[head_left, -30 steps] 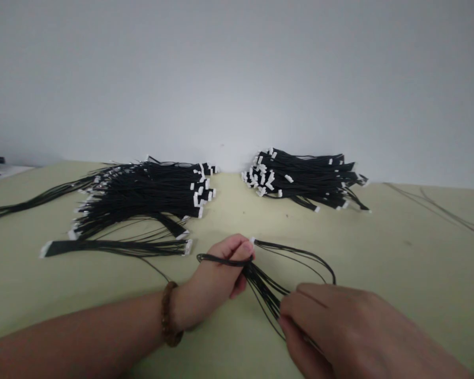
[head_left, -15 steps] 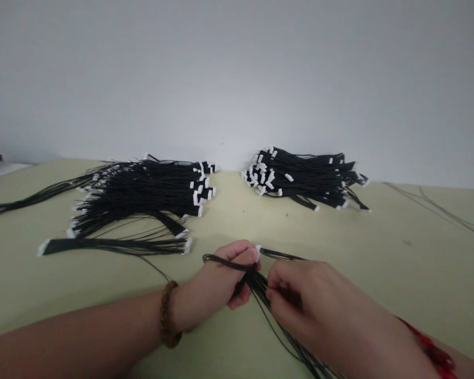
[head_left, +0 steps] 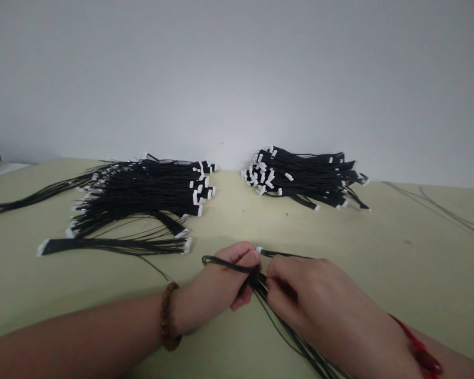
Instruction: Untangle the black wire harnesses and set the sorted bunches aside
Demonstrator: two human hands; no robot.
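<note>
My left hand (head_left: 221,284) is closed on a folded bundle of thin black wires (head_left: 225,261) with a small white connector (head_left: 258,250) showing at its end. My right hand (head_left: 312,300) pinches the same wires just to the right of the left hand's fingers. Loose strands trail from under the right hand toward the bottom edge (head_left: 300,347). A brown bead bracelet (head_left: 168,322) is on my left wrist and a red cord (head_left: 418,350) on my right wrist.
On the pale green table (head_left: 398,263), a wide pile of black cables with white connectors (head_left: 142,195) lies at the back left, with a flat cable (head_left: 114,246) in front of it. A smaller stacked pile (head_left: 304,179) sits at the back right. A white wall stands behind.
My right hand has come up from the lower right and closed in on the wires beside my left hand. The open loop of wire at the right has been drawn in.
</note>
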